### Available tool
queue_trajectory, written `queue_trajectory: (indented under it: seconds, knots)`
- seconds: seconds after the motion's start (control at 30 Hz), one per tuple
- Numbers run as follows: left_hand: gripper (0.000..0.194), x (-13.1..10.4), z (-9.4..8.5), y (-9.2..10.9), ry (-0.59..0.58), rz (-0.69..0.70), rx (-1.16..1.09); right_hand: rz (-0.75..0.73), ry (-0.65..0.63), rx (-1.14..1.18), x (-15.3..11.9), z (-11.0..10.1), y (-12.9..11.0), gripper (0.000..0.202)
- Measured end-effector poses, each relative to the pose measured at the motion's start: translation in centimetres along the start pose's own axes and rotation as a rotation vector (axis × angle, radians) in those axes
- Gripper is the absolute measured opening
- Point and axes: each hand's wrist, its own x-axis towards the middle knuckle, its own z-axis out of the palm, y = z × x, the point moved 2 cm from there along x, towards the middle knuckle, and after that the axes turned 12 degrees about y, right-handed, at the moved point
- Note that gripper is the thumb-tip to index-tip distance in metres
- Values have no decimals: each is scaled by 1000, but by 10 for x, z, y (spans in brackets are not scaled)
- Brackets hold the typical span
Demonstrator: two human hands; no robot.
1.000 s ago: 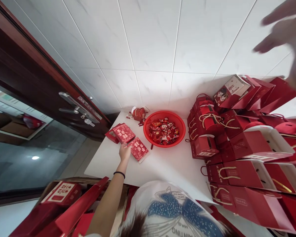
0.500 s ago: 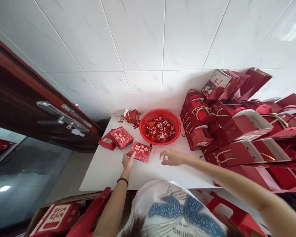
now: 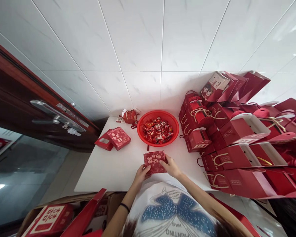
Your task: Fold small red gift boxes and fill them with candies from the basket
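Note:
Between my hands is a red patterned box (image 3: 154,161) with pale lettering, held near the front of the white table. My left hand (image 3: 141,175) grips its lower left corner, thumb on top. At the right edge, my right hand (image 3: 172,166) is closed on it with fingers partly hidden beneath. Just behind the held box stands a red plastic basket (image 3: 176,135) of wrapped candies (image 3: 159,130). To the left lies another patterned red box (image 3: 118,137), resting against a red carton with an oval cutout (image 3: 105,141).
Red gift bags and boxes (image 3: 239,154) are stacked along the right side. A small red jar-like item (image 3: 129,116) stands by the tiled wall. At left is a dark door with a metal handle (image 3: 56,120). Below the table edge, a cardboard box holds red packages (image 3: 50,219).
The held box has moved right and toward my body, and is turned. My right hand, apart from it before, has come in and taken hold of its right edge.

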Motion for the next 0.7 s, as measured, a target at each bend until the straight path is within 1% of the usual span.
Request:
queue_trajectory:
  seconds: [0.03, 0.1, 0.2, 0.27, 0.33, 0.37, 0.4, 0.47, 0.57, 0.63, 0.7]
  knots:
    - [53, 0, 2, 2, -15, 14, 52, -32, -13, -55, 0, -8, -5, 20]
    - [59, 2, 4, 10, 17, 106, 159, -103, -41, -176, -1, -23, -18, 24]
    - [68, 3, 10, 31, 127, 356, 247, -174, -14, -436, 0, -39, -38, 29]
    - [69, -2, 20, 47, 150, 533, 239, -201, 7, -613, 2, -42, -49, 29]
    - [63, -9, 34, 62, 106, 665, 201, -218, -7, -720, 5, -39, -56, 27]
    - [59, -12, 40, 68, 73, 700, 185, -223, -28, -739, 7, -37, -57, 25]
    - [54, -13, 47, 72, 40, 714, 177, -225, -49, -738, 9, -35, -57, 25]
    - [43, -13, 57, 78, -12, 700, 183, -226, -84, -686, 15, -30, -52, 27]
    - [27, -7, 64, 77, -48, 655, 216, -223, -110, -505, 21, -27, -37, 33]
    - [24, -4, 64, 74, -54, 636, 212, -211, -96, -342, 24, -27, -26, 41]
    - [25, -3, 63, 72, -53, 629, 191, -189, -66, -176, 26, -27, -17, 49]
